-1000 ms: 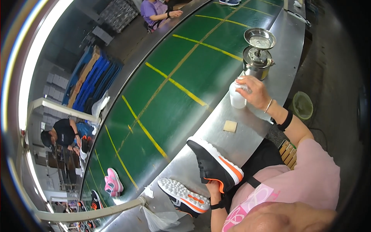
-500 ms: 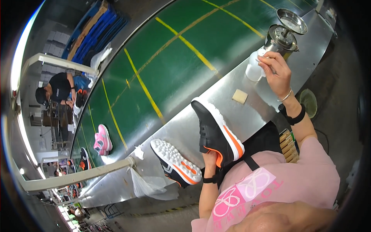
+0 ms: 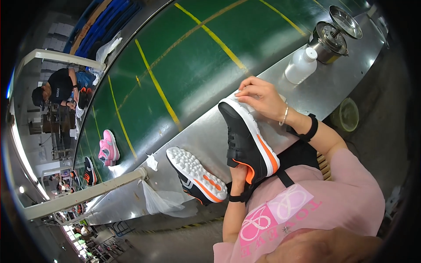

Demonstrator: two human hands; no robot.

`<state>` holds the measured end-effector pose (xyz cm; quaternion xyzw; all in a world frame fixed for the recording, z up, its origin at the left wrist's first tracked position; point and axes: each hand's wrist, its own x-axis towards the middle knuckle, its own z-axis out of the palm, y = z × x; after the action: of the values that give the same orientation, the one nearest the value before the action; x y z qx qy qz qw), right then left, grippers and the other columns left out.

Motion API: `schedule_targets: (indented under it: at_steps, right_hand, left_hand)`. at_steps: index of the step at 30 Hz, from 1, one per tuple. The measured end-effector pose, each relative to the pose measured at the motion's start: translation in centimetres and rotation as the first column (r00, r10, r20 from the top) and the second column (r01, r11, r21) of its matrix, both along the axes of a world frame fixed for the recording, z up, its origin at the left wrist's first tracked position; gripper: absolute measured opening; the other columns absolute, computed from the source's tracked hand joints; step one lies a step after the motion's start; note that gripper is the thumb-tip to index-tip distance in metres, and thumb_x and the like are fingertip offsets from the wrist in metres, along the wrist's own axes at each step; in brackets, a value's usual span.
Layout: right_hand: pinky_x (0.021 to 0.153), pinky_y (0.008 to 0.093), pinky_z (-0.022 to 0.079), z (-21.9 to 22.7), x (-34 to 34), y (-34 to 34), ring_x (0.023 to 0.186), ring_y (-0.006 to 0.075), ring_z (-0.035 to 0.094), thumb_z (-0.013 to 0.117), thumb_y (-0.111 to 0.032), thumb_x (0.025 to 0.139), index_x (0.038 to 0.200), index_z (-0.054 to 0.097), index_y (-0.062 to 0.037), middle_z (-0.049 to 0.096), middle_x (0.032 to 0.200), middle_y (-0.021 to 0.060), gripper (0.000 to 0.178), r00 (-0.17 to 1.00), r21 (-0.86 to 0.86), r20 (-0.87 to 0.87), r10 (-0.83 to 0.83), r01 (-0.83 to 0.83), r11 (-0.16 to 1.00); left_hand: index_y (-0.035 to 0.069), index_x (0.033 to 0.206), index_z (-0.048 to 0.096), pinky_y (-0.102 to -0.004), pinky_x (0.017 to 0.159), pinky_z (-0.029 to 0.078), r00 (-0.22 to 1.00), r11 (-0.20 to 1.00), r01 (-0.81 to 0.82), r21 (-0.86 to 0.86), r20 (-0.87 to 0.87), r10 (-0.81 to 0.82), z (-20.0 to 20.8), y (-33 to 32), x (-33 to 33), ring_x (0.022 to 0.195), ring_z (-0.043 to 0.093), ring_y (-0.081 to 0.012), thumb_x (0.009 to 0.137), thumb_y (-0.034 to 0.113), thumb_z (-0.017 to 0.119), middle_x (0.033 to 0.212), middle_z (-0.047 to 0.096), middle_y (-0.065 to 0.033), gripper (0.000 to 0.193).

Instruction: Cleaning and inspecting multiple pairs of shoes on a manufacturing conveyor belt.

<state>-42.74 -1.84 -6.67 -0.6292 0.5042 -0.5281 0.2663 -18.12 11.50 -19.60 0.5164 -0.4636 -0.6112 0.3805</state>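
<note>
A black sneaker (image 3: 239, 136) with a white sole and orange trim is held up in front of me, toe pointing away. My left hand (image 3: 239, 173) reaches into its opening, so its fingers are hidden inside. Beside the toe, my right hand (image 3: 263, 98) has its fingers pinched together. A whitish bit shows at the fingertips, too small to name. To the left, a matching sneaker (image 3: 197, 175) lies with its knobbly white and orange sole toward me. Farther right stands a white bottle (image 3: 301, 66) with a round cap.
A metal ledge (image 3: 197, 144) borders a green conveyor belt (image 3: 175, 70) with yellow lines. A metal pot with a dish (image 3: 329, 41) stands at the far right. Left are a pink sneaker (image 3: 108, 149), plastic film (image 3: 164, 201) and a frame bar (image 3: 87, 193). A co-worker (image 3: 61, 90) handles a shoe.
My right hand has left the white bottle and come left and nearer, to the sneaker's toe. The left hand still holds the sneaker. The view has shifted slightly.
</note>
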Motion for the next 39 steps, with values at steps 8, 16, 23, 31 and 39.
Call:
schedule_targets:
  at_steps: [8,16,23,31,39]
  right_hand:
    - [0.069,0.0371,0.052,-1.0,2.9,-0.1,0.075,0.0279,0.062,0.071,-0.007,0.087,0.085,0.067,0.001,0.056,0.088,0.0104,0.009,0.982,-0.098,-0.186,-0.01,-0.008,0.995]
    - [0.068,0.0379,0.051,-1.2,3.7,-2.2,0.075,0.0293,0.061,0.069,-0.007,0.087,0.084,0.067,-0.0002,0.056,0.088,0.0113,0.008,0.977,-0.056,-0.212,-0.034,0.023,0.998]
    - [0.067,0.0349,0.049,-0.6,3.2,0.0,0.075,0.0276,0.061,0.07,-0.005,0.087,0.086,0.068,0.0014,0.056,0.085,0.0117,0.007,0.969,-0.053,-0.245,-0.021,0.008,0.999]
    - [0.066,0.0351,0.049,-1.1,4.3,-2.2,0.073,0.026,0.06,0.07,-0.005,0.087,0.087,0.069,0.0013,0.055,0.084,0.0112,0.006,0.961,-0.081,-0.263,-0.083,0.064,0.995]
    - [0.067,0.0363,0.05,-0.4,3.1,1.4,0.073,0.0257,0.06,0.07,-0.003,0.086,0.084,0.067,0.0009,0.056,0.085,0.0116,0.006,0.956,0.005,-0.284,-0.072,0.077,0.997]
  left_hand:
    - [-0.004,0.119,0.063,-0.034,0.087,0.055,0.983,0.993,-0.084,0.084,-0.157,0.096,0.2,-0.1,-1.0,0.102,0.066,-0.0207,0.091,-0.014,0.05,0.114,0.069,-0.0101,0.032]
    - [-0.003,0.121,0.061,-0.0349,0.086,0.057,1.0,0.998,-0.005,0.069,-0.016,0.006,2.0,-0.2,-1.5,0.101,0.066,-0.0209,0.09,-0.016,0.052,0.117,0.068,-0.0104,0.035]
    - [-0.005,0.124,0.061,-0.0355,0.099,0.049,1.0,1.0,0.02,0.013,-0.004,-0.02,0.1,0.2,-1.3,0.108,0.066,-0.0233,0.087,-0.007,0.063,0.12,0.07,-0.014,0.038]
    - [-0.004,0.126,0.06,-0.0359,0.098,0.051,0.97,0.993,-0.033,0.117,-0.235,0.06,1.4,-0.2,-1.7,0.108,0.066,-0.0253,0.086,-0.008,0.063,0.119,0.069,-0.0137,0.04]
    - [-0.004,0.129,0.058,-0.0366,0.098,0.051,0.999,0.993,0.051,-0.104,0.025,-0.049,-0.4,0.2,-1.4,0.107,0.067,-0.0267,0.085,-0.012,0.06,0.12,0.069,-0.0133,0.044]
